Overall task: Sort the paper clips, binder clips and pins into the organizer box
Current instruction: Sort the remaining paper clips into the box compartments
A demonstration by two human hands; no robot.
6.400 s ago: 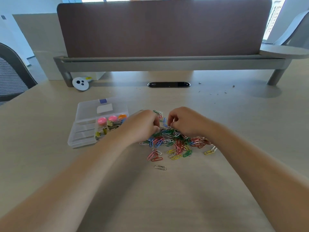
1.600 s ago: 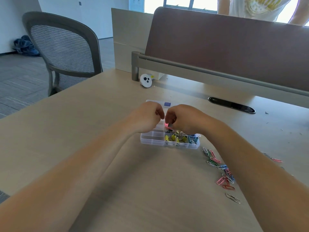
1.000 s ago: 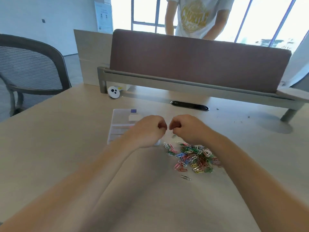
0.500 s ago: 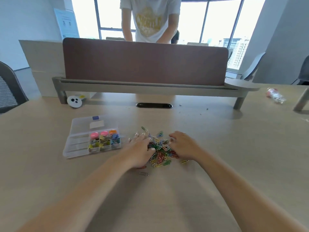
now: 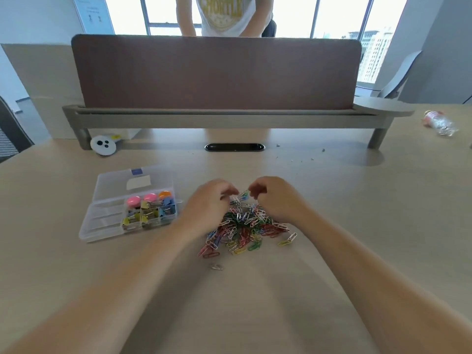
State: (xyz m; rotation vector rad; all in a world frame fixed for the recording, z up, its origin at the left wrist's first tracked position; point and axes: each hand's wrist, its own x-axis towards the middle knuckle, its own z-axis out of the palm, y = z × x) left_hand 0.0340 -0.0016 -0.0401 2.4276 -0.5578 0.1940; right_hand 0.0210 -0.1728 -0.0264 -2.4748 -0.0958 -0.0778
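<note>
**Both hands curled over the paper-clip heap, box at nine o'clock**

Nearest to us, the left forearm (image 5: 140,290) and the right forearm (image 5: 370,290) run up from the bottom corners across the pale wooden desk (image 5: 51,226). Between them lies a single silver paper clip (image 5: 217,267), just apart from the heap at its six o'clock. Next comes the heap of coloured paper clips (image 5: 245,226), red, green, yellow, blue and white in a tangle, with one yellow clip (image 5: 288,240) straying at its four o'clock. The left hand (image 5: 208,203) sits over the heap's ten o'clock edge and the right hand (image 5: 274,199) over its two o'clock edge. Both are knuckles up, with fingers curled inward toward each other. Their tips are blurred, so we cannot tell whether either pinches a clip or merely touches the pile.

At nine o'clock from the heap, near but not touching it, the clear organizer box (image 5: 102,226) lies open, its lid (image 5: 120,185) folded back flat on the far side. In its right-hand compartments we see binder clips (image 5: 145,213) in yellow and blue. In the row behind them are round-headed pins (image 5: 141,199), two pink and one orange.

Farther on, at twelve o'clock, a black cable slot (image 5: 234,147) sits in the desk. A white round object with black dots (image 5: 103,145) rests at ten o'clock by the foot of the brown divider screen (image 5: 217,72). A plastic bottle (image 5: 439,122) lies on its side at two o'clock. Behind the screen stands a person in a white printed T-shirt (image 5: 222,14).
</note>
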